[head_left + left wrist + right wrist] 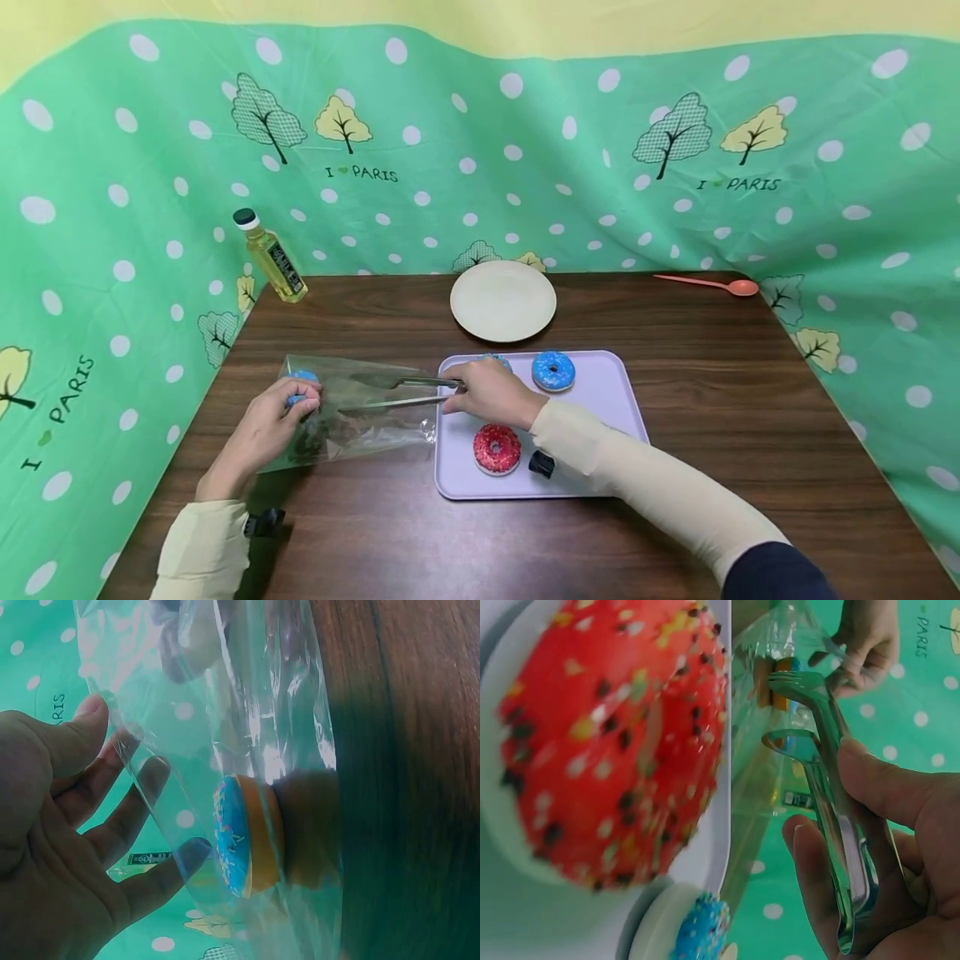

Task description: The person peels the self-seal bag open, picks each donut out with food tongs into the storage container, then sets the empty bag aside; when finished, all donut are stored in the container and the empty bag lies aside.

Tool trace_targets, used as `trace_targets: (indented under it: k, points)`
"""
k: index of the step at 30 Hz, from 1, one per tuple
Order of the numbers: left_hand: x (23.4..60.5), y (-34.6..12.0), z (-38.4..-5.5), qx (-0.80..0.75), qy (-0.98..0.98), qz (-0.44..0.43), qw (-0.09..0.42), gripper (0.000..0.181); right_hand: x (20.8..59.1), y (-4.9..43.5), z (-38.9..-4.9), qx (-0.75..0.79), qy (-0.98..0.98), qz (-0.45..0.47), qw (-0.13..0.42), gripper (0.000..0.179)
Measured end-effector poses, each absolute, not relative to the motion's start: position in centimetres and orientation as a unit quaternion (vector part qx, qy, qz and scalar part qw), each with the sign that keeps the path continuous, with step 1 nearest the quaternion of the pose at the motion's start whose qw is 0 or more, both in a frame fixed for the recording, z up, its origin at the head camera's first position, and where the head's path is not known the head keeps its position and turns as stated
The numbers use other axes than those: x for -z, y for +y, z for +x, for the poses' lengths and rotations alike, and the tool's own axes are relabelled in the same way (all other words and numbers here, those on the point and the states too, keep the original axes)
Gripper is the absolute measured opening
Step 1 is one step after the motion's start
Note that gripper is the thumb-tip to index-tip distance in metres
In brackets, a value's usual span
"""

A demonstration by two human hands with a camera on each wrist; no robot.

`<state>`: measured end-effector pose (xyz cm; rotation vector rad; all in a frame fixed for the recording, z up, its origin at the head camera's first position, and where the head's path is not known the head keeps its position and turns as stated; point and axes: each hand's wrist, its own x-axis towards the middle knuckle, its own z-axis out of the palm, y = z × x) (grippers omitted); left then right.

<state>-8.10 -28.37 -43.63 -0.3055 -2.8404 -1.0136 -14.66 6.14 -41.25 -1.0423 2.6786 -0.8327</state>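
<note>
Two hands work over a clear plastic bag [352, 412] lying on the dark wooden tabletop [720, 433], just left of a lilac tray [607, 392]. The left hand [266, 429] holds the bag's closed end, thumb on top and fingers curled under the film; in the left wrist view those fingers [131, 810] show blurred behind the plastic. A blue doughnut [244, 836] sits inside the bag at that end, standing on edge against the tabletop in the wrist view, while from above only a sliver of it [303, 379] peeps past the thumb. The right hand [491, 392] has its grip clenched round metal tongs [408, 392], whose arms reach through the bag's mouth; their tips are hard to follow through the creased, shiny film, and I cannot tell whether they touch the doughnut. On the tray lie a red doughnut [497, 448] with sprinkles and a second blue doughnut [553, 371]; a third one [495, 359] is almost wholly hidden behind the right hand. A small black object [542, 463] shows beside the right wrist. Farther back stand a pale plate [502, 300], an oil bottle [272, 257] at the left corner and a pink spoon [712, 284] at the right.
</note>
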Motion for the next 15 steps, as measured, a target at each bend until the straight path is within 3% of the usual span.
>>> trace_targets:
  k: [15]
  points:
    - [43.4, -27.9, -8.1, 0.334, -0.935, -0.105, 0.061, 0.013, 41.8, 2.4, -14.9, 0.259, 0.895, -0.352, 0.091, 0.05]
